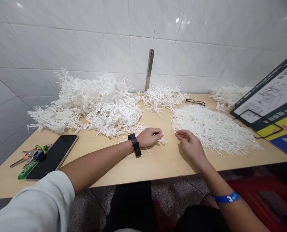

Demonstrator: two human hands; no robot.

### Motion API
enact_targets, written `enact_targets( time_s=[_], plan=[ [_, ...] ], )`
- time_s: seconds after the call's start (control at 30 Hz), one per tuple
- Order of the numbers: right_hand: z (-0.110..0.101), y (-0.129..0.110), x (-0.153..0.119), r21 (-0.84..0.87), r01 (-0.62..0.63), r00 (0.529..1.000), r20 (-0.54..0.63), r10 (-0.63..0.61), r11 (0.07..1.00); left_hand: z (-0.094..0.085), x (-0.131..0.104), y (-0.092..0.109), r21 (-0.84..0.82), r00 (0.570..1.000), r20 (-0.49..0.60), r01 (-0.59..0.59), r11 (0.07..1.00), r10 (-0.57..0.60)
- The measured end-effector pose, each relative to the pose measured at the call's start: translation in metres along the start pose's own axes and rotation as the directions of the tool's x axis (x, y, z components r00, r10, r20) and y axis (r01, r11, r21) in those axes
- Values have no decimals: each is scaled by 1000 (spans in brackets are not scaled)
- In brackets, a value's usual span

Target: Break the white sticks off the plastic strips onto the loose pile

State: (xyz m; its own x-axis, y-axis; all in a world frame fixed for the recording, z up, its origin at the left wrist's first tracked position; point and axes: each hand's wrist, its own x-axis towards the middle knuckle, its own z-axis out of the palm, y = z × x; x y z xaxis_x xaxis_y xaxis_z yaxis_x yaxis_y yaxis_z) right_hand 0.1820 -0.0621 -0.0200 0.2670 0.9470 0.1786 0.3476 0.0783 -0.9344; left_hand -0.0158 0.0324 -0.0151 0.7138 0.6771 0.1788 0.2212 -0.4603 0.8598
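My left hand [150, 137], a black watch on its wrist, is curled closed above the middle of the table. Thin white branched pieces [163, 140] poke out at its fingertips. Across a small gap, my right hand [191, 145] has its thumb and fingers pinched together; whatever they hold, if anything, is too small to make out. It is beside the left edge of a flat spread of short white pieces [213, 129]. Behind my left hand rises a large tangled heap of white branched strands [97, 103]. A few loose bits lie under my left wrist.
A smaller white pile [164, 98] and eyeglasses [195, 102] lie near the tiled wall. At left are a phone [53, 156] and keys [33, 154]. A printed box [271, 103] leans at right, with another white pile [230, 93] behind it. A metal bar [149, 71] stands upright.
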Motion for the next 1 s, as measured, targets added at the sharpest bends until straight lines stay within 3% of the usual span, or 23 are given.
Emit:
enact_targets(
  time_s=[0.07,0.13,0.23,0.37,0.43,0.57,0.7,0.73,0.8,0.9,1.0],
  plan=[
    [-1,-6,5,-61,35,999,-28,-37,997,0,-1,1,6,1000,15,-3,1000,3],
    [5,-14,1,-115,57,992,114,-44,992,0,-1,2,1,999,31,-13,1000,13],
    [19,-22,-11,-240,195,949,290,-122,951,0,-1,3,11,998,54,-34,999,33],
    [33,-26,-32,-383,301,942,264,-209,873,0,0,2,30,996,84,-17,999,14],
    [33,-27,-47,-420,327,935,274,-225,847,-1,3,1,28,999,38,9,1000,-10],
    [9,-28,-49,-499,417,899,351,-262,760,-3,9,-3,51,999,-29,47,998,-46],
    [-24,-29,-7,-745,371,916,195,-352,555,-3,9,-6,21,1000,6,27,999,-27],
    [-26,-29,2,-745,353,916,153,-371,566,-2,8,-6,2,1000,-11,24,1000,-24],
    [-18,-31,8,-654,301,945,109,-308,694,-1,7,-5,-15,999,-33,30,999,-31],
    [13,-31,1,-378,125,976,214,-45,917,1,4,-3,-8,999,-30,44,999,-44],
    [43,-29,-6,-94,-127,943,296,150,987,2,3,0,-31,996,-57,60,998,-62]
  ],
)
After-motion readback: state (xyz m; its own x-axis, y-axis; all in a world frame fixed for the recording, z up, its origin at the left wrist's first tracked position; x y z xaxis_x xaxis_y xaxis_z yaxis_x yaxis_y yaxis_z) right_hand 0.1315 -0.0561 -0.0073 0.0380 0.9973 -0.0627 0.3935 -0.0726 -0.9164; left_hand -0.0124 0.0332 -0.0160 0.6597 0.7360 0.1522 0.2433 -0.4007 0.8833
